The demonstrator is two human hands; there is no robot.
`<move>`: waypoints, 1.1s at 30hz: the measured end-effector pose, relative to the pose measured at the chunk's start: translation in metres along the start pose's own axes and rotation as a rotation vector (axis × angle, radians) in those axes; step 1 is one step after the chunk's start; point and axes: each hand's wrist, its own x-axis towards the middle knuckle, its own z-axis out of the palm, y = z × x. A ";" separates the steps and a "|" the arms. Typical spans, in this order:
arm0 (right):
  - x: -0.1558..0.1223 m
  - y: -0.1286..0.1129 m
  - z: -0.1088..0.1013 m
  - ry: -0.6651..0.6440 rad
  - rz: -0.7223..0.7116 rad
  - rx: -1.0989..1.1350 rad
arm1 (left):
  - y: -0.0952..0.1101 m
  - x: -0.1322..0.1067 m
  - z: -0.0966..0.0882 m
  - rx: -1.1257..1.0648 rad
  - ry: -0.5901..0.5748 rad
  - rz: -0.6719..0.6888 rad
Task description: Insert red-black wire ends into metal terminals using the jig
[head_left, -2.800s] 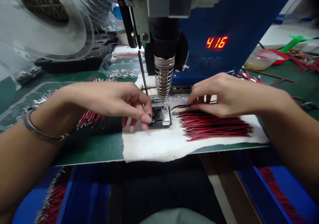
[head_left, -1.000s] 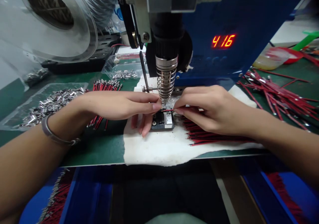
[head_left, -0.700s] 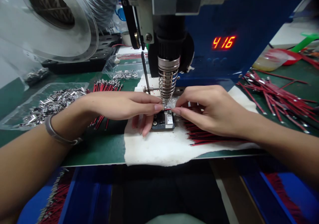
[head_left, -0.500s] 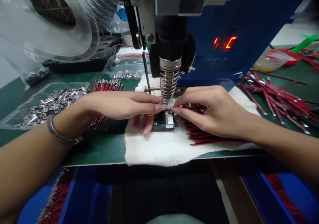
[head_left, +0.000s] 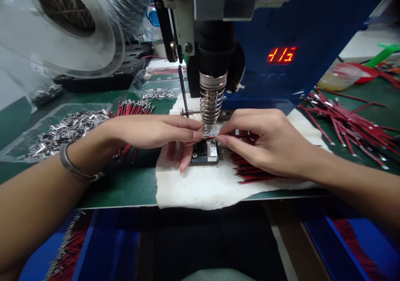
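Observation:
My left hand (head_left: pixel 156 134) pinches something small and mostly hidden at the small black-and-white fixture (head_left: pixel 212 151). From the right, my right hand (head_left: pixel 265 141) holds a thin red wire (head_left: pixel 213 137) between thumb and forefinger, its end reaching toward my left fingertips. Directly above both sets of fingertips is the spring-wrapped tip (head_left: pixel 213 99) of the soldering machine (head_left: pixel 265 26). Under my right hand lies a bundle of red and black wires (head_left: pixel 250 170). The exact contact between wire, tip and held piece is too small to make out.
At left, a clear tray (head_left: pixel 9 154) holds many small metal parts, beside wires with metal ends (head_left: pixel 125 149). More red wires (head_left: pixel 350 122) lie at right. White paper (head_left: pixel 193 189) covers the table's front edge. A large clear spool (head_left: pixel 106 51) stands at upper left.
The red digits on the machine's display differ. My right hand has shifted very slightly; both hands keep their pinches at the fixture.

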 end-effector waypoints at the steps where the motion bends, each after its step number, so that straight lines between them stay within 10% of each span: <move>1: 0.000 -0.001 0.000 -0.001 0.013 0.001 | 0.000 0.000 0.000 -0.003 -0.008 0.002; 33: 0.002 -0.002 -0.005 -0.045 0.130 0.071 | 0.003 0.000 0.001 0.029 -0.029 -0.028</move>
